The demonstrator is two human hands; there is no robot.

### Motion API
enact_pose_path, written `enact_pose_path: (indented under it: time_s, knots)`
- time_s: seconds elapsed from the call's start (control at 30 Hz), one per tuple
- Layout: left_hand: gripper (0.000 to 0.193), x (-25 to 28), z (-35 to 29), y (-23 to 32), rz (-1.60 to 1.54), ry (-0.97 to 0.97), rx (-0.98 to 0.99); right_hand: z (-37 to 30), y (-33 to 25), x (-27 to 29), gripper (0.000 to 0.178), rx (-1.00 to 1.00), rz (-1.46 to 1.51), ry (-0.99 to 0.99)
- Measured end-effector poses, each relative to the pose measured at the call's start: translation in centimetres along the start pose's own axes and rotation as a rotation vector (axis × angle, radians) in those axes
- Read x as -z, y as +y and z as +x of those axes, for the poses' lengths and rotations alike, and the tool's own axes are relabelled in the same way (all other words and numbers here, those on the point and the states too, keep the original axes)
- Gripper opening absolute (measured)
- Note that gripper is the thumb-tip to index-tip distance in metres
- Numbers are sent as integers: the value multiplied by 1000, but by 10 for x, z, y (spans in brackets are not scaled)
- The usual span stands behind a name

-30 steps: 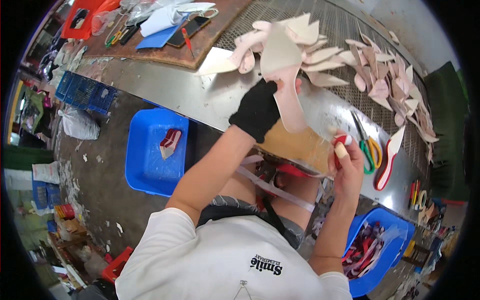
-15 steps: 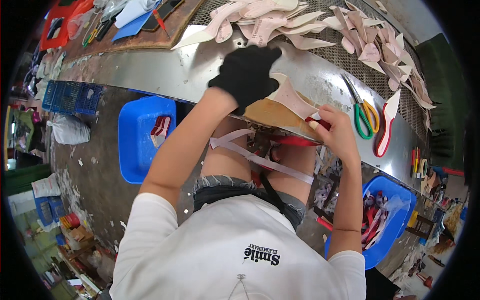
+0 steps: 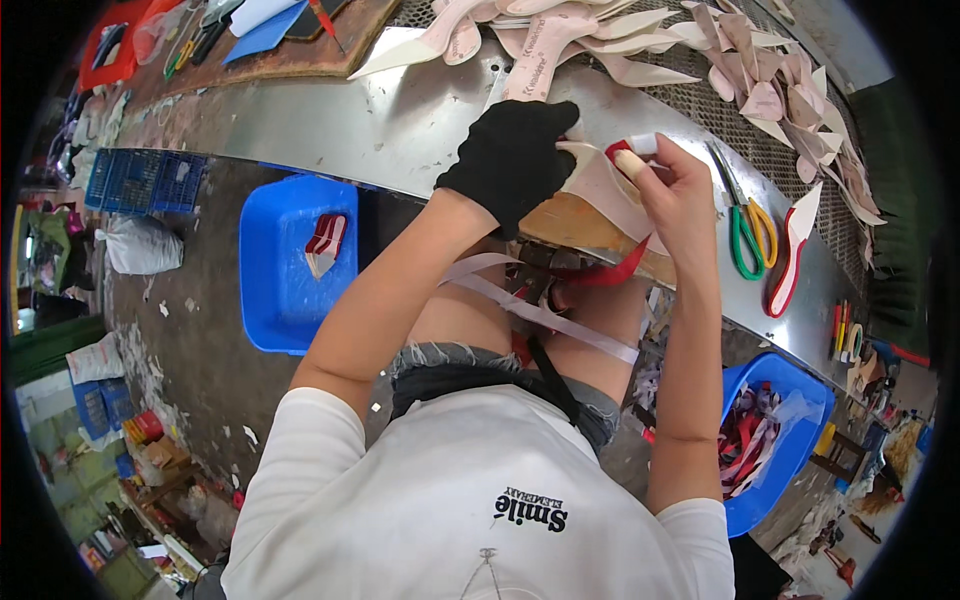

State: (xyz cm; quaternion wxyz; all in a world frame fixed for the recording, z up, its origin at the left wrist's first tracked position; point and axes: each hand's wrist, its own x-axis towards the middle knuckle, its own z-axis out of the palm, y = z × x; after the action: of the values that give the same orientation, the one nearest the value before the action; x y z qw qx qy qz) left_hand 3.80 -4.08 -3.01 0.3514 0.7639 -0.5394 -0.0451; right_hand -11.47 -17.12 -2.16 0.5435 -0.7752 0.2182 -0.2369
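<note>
My left hand [image 3: 515,160], in a black glove, is closed on a pale pink shoe insole [image 3: 610,198] at the bench edge. The insole is tilted above a worn wooden block [image 3: 562,224]. Beside its far end, my right hand [image 3: 682,195] is bare with wrapped fingertips, pinching a red strip [image 3: 612,270]. The strip shows at the fingertips and again below the insole, hanging near my thighs; its middle is hidden. A pale ribbon [image 3: 545,315] crosses my lap. Just beyond my glove lies another pink insole [image 3: 545,55].
Scissors [image 3: 748,240] with green and yellow handles and a red-edged insole [image 3: 795,250] lie right on the metal bench [image 3: 330,130]. Insoles [image 3: 770,95] pile on mesh behind. A blue bin [image 3: 262,300] stands left; another blue bin [image 3: 750,510] holding strips stands right.
My right hand has moved up and away from me, from the insole's near end toward its far end, bringing the red strip along. My gloved hand has shifted slightly right and nearer.
</note>
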Motion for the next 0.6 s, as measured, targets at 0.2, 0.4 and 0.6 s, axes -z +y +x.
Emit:
enact_pose_path:
  time_s: [0.2, 0.4, 0.6]
  knots:
    - [24, -4, 0, -4, -106, 189, -104, 3, 5, -8, 11, -26, -46, 24]
    - [23, -3, 2, -6, -45, 74, -104, 6, 12, -16, 16, 26, -118, 100]
    - [24, -4, 2, -8, -9, 64, -103, -3, -2, -27, 16, 156, -357, 273]
